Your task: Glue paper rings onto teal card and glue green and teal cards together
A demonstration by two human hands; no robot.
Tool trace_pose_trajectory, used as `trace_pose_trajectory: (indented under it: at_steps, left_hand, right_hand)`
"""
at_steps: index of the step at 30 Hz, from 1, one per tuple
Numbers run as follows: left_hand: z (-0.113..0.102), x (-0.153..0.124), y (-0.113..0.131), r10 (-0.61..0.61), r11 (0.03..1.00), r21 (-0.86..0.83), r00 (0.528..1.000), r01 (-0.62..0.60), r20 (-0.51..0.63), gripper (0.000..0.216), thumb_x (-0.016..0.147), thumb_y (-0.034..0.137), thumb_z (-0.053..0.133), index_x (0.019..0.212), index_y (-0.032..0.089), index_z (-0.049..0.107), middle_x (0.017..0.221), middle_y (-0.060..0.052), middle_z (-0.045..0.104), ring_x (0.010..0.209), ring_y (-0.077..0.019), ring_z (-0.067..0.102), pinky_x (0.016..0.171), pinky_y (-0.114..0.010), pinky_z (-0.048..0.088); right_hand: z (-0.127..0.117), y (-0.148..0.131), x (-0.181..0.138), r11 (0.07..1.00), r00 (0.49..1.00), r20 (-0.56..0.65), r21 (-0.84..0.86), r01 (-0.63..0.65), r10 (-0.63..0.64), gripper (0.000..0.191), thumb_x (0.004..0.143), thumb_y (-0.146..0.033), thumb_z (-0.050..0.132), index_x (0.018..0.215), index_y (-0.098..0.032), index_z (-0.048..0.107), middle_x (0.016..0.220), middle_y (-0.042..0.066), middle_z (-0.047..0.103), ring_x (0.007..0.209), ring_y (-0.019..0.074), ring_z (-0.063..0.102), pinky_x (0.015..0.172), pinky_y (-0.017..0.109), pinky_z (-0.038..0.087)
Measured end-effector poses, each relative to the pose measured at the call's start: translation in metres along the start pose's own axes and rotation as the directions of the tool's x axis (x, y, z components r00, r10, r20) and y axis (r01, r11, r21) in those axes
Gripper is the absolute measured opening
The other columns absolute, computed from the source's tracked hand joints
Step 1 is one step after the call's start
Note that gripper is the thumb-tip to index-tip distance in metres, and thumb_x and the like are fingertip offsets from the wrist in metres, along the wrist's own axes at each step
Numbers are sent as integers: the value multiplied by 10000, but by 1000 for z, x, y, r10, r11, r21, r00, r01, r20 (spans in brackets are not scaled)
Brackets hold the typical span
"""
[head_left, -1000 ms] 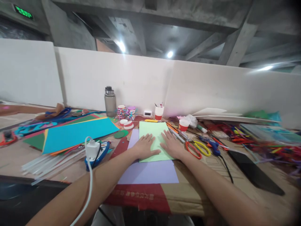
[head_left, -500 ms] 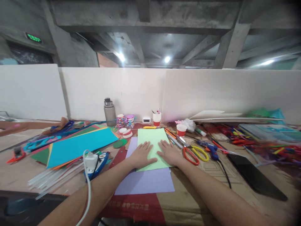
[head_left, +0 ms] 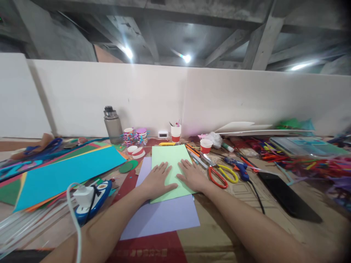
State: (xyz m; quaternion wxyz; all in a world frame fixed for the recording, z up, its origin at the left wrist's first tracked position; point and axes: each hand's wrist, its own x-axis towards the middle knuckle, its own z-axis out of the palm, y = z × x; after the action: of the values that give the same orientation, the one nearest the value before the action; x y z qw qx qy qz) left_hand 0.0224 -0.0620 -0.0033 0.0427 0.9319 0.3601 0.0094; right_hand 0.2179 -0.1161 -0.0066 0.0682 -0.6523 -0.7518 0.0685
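Observation:
A light green sheet of paper (head_left: 168,160) lies on a lilac sheet (head_left: 164,217) in the middle of the table. My left hand (head_left: 157,180) lies flat on the green sheet's left half, fingers spread. My right hand (head_left: 192,176) rests flat on its right half, fingers stretched out too. Neither hand holds anything. The two thumbs nearly meet near the sheet's near edge.
Red and yellow scissors (head_left: 222,174) and a blue glue gun (head_left: 241,168) lie right of my right hand, a black slab (head_left: 287,197) further right. Large coloured sheets (head_left: 63,171) and a white plug (head_left: 82,191) lie left. A bottle (head_left: 112,124) and paper cups (head_left: 176,133) stand by the wall.
The camera has turned a little to the right, shifting the scene leftward. Both hands stay flat on the green sheet.

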Motion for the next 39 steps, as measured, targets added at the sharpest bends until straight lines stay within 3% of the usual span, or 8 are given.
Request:
trace_pose_trajectory:
  at_steps: [15, 27, 39]
  left_hand:
    - [-2, 0, 1, 17, 999, -41, 999, -19, -46, 892, 790, 757, 297, 1440, 148, 318, 1522, -138, 198, 1414, -296, 133, 1134, -456, 149]
    - [-4, 2, 2, 1, 1000, 23, 1000, -1, -2, 922, 798, 755, 259, 1457, 110, 273, 1532, -134, 151, 1420, -283, 115, 1141, -428, 131]
    - [2, 7, -3, 36, 999, 13, 996, -35, -84, 895, 788, 749, 312, 1431, 127, 342, 1512, -138, 231, 1408, -292, 171, 1129, -445, 180]
  right_hand:
    - [-1, 1, 0, 1000, 1000, -12, 4, 7, -7, 721, 914, -592, 149, 1468, -141, 244, 1549, 98, 142, 1422, 257, 91, 1118, 486, 96]
    - [-3, 0, 0, 1000, 999, -29, 10, 13, -13, 712, 921, -578, 175, 1461, -121, 256, 1538, 126, 178, 1419, 258, 110, 1119, 481, 90]
    - [-4, 0, 1, 1000, 999, -38, 29, -5, 6, 745, 907, -611, 134, 1462, -129, 254, 1542, 117, 170, 1418, 255, 113, 1119, 487, 92]
